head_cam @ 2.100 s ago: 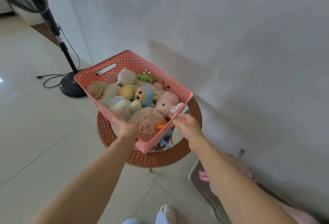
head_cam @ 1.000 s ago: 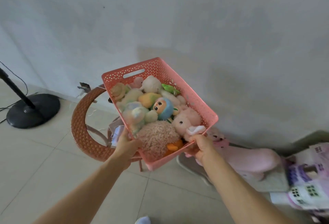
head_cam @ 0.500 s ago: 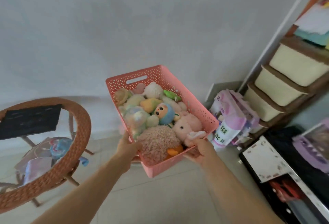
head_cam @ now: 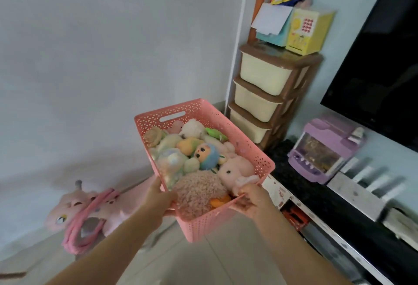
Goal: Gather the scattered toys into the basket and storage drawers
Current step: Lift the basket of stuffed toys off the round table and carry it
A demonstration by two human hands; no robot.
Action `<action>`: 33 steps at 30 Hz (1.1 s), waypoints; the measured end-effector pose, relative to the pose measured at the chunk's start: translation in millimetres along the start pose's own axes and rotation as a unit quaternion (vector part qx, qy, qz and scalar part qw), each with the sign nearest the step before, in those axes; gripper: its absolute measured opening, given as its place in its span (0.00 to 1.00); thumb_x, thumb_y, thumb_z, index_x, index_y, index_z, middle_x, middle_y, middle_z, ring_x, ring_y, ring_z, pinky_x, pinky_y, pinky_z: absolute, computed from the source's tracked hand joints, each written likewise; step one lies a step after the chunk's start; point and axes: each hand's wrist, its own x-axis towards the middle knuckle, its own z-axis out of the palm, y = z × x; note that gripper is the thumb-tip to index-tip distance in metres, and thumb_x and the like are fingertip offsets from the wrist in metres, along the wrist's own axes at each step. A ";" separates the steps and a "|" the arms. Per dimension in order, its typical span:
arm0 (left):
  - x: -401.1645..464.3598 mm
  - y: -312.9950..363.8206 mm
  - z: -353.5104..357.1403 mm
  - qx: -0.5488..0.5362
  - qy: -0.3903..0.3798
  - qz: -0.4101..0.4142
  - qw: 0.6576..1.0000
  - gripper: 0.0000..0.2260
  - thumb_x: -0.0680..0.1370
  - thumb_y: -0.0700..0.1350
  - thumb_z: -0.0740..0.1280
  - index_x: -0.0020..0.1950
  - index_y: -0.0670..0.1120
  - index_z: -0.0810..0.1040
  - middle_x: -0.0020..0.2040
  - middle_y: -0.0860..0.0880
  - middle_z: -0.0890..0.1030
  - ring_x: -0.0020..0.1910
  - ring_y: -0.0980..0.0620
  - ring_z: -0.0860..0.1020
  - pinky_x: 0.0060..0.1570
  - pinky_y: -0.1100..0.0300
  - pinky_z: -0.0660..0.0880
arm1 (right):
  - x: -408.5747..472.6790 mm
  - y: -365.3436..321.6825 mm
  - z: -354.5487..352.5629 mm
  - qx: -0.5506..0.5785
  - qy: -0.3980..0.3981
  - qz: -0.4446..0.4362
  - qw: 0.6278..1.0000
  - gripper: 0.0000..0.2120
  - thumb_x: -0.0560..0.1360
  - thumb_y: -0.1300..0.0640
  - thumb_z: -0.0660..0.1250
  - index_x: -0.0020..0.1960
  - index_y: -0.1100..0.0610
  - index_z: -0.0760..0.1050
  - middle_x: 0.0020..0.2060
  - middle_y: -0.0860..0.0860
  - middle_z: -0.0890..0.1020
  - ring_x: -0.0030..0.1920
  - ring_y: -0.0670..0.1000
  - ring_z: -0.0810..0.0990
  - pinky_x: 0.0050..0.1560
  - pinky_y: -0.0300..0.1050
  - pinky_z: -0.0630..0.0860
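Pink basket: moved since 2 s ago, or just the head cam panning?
Yes. The pink basket was over the wicker table; now, gripped by both hands, it's off it, carried right to near the storage drawers.

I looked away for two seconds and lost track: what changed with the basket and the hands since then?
The pink basket was lifted off the round wicker table and carried to the right; it is now held in the air in front of the storage drawers. Nothing was released: the left hand and right hand grip the same near corners, and the plush toys lie inside as before.
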 end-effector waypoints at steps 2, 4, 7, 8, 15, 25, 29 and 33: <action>23.3 12.2 18.6 0.009 -0.015 -0.001 1.000 0.29 0.73 0.24 0.58 0.70 0.46 0.65 0.42 0.41 0.79 0.30 0.45 0.79 0.23 0.55 0.78 | 20.3 -18.0 -3.8 0.011 0.008 -0.003 1.000 0.26 0.74 0.73 0.58 0.70 0.60 0.62 0.40 0.60 0.74 0.50 0.63 0.77 0.51 0.65 0.74; 49.9 24.2 36.2 0.016 -0.021 -0.004 1.000 0.30 0.72 0.24 0.58 0.71 0.46 0.64 0.41 0.41 0.79 0.31 0.44 0.79 0.25 0.53 0.79 | 42.3 -37.8 -5.2 0.019 0.016 -0.005 1.000 0.25 0.74 0.72 0.58 0.69 0.59 0.62 0.40 0.60 0.73 0.44 0.61 0.77 0.48 0.64 0.76; 99.4 40.9 62.9 0.017 -0.030 -0.002 0.999 0.29 0.72 0.25 0.58 0.71 0.44 0.65 0.41 0.41 0.79 0.31 0.45 0.80 0.25 0.54 0.79 | 87.3 -72.7 -1.3 0.020 0.030 -0.008 0.999 0.25 0.74 0.72 0.58 0.69 0.59 0.63 0.41 0.61 0.74 0.40 0.60 0.76 0.26 0.57 0.78; 117.3 46.4 71.7 0.011 -0.039 -0.001 0.999 0.29 0.72 0.25 0.58 0.71 0.44 0.65 0.42 0.41 0.80 0.31 0.45 0.80 0.25 0.54 0.78 | 104.1 -84.5 0.5 0.021 0.032 -0.007 0.999 0.25 0.74 0.72 0.58 0.70 0.59 0.63 0.42 0.61 0.75 0.40 0.60 0.76 0.22 0.56 0.76; 226.5 88.8 125.8 0.016 -0.065 -0.015 0.998 0.28 0.73 0.26 0.61 0.71 0.46 0.65 0.49 0.38 0.80 0.36 0.42 0.82 0.27 0.53 0.79 | 199.9 -162.6 12.6 0.029 0.052 0.001 0.998 0.27 0.72 0.75 0.58 0.68 0.58 0.66 0.44 0.62 0.75 0.47 0.63 0.76 0.28 0.59 0.78; 313.7 131.7 192.9 0.025 0.003 -0.017 1.000 0.24 0.73 0.26 0.59 0.64 0.48 0.69 0.41 0.43 0.79 0.24 0.51 0.80 0.21 0.59 0.75 | 302.1 -243.9 29.9 0.016 0.039 0.035 0.999 0.30 0.70 0.75 0.59 0.69 0.57 0.65 0.51 0.62 0.75 0.50 0.63 0.76 0.38 0.61 0.78; 340.8 134.2 209.1 0.020 0.019 -0.033 0.999 0.26 0.73 0.26 0.59 0.67 0.47 0.68 0.44 0.42 0.79 0.32 0.46 0.79 0.22 0.59 0.76 | 340.7 -262.9 30.1 0.011 0.009 0.053 0.998 0.31 0.71 0.76 0.57 0.70 0.56 0.63 0.54 0.62 0.74 0.48 0.62 0.75 0.37 0.60 0.77; 356.8 125.3 224.7 0.035 0.024 -0.038 0.998 0.30 0.73 0.26 0.59 0.70 0.51 0.65 0.50 0.43 0.79 0.38 0.46 0.80 0.26 0.58 0.77 | 368.2 -262.1 23.7 0.015 -0.016 0.103 0.994 0.28 0.71 0.77 0.55 0.67 0.59 0.66 0.45 0.61 0.75 0.47 0.62 0.76 0.44 0.64 0.76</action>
